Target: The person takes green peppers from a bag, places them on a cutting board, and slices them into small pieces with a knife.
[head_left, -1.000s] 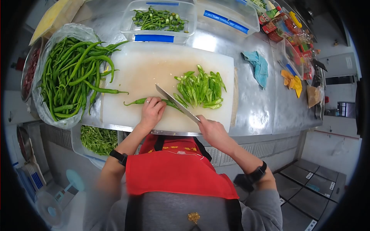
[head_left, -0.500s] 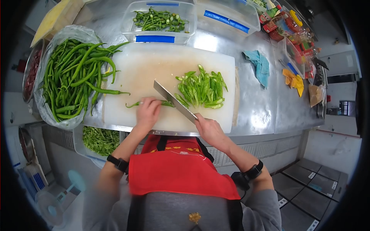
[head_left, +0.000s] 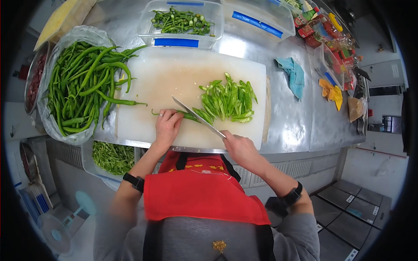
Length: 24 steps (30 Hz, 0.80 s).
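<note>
On the white cutting board [head_left: 152, 74], my left hand [head_left: 168, 127] is closed over a long green chili pepper [head_left: 188, 116], pinning it down. The pepper's thin tip pokes out to the left of the fingers. My right hand [head_left: 239, 148] grips the handle of a kitchen knife [head_left: 198, 116], its blade slanting up and left across the pepper's right end. Just right of the blade lies a heap of sliced green chili [head_left: 230, 100]. A plastic bag of whole green chilies [head_left: 82, 91] stands at the board's left, some hanging over the board.
Behind the board is a clear container [head_left: 180, 41] with chili stem ends; another container [head_left: 261, 26] stands beside it. A blue cloth [head_left: 291, 76] and a yellow cloth [head_left: 332, 92] lie to the right, near bottles [head_left: 324, 30]. Below the counter's left edge sits a tub of cut greens [head_left: 112, 158].
The pepper's tip has moved right and up, closer to my left fingers. The knife blade has turned to a steeper, more edge-on angle and shifted slightly.
</note>
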Each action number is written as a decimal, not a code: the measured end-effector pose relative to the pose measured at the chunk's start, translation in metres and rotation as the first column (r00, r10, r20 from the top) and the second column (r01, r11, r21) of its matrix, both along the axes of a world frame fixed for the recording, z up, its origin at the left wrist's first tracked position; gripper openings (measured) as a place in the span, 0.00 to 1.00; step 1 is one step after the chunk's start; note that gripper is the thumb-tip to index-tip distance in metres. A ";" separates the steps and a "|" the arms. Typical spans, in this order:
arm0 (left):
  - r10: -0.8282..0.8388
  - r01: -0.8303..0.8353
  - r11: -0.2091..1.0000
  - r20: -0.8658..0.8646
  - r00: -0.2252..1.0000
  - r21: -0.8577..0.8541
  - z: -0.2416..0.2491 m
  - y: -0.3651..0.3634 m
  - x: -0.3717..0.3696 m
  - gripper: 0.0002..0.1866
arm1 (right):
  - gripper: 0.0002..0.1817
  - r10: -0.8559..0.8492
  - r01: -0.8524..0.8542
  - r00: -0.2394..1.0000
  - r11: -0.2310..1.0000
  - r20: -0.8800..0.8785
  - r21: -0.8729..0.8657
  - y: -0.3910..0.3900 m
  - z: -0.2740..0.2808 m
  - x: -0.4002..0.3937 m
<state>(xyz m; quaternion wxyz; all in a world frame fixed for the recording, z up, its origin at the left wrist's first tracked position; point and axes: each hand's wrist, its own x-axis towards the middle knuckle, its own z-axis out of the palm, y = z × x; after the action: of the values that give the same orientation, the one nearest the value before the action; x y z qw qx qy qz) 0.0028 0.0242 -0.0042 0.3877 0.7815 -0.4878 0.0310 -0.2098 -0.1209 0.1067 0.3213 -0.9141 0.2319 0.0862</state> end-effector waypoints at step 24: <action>0.020 -0.009 0.990 -0.076 0.997 0.142 0.008 0.018 0.011 0.10 | 0.12 -0.028 0.026 0.997 0.999 0.078 0.029 0.002 -0.024 0.007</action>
<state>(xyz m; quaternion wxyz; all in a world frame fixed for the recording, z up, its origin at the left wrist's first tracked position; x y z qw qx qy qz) 0.0141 0.0426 0.0040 0.3497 0.8112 -0.4677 -0.0307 -0.2029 -0.1194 0.0831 0.3439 -0.9090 0.2304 0.0489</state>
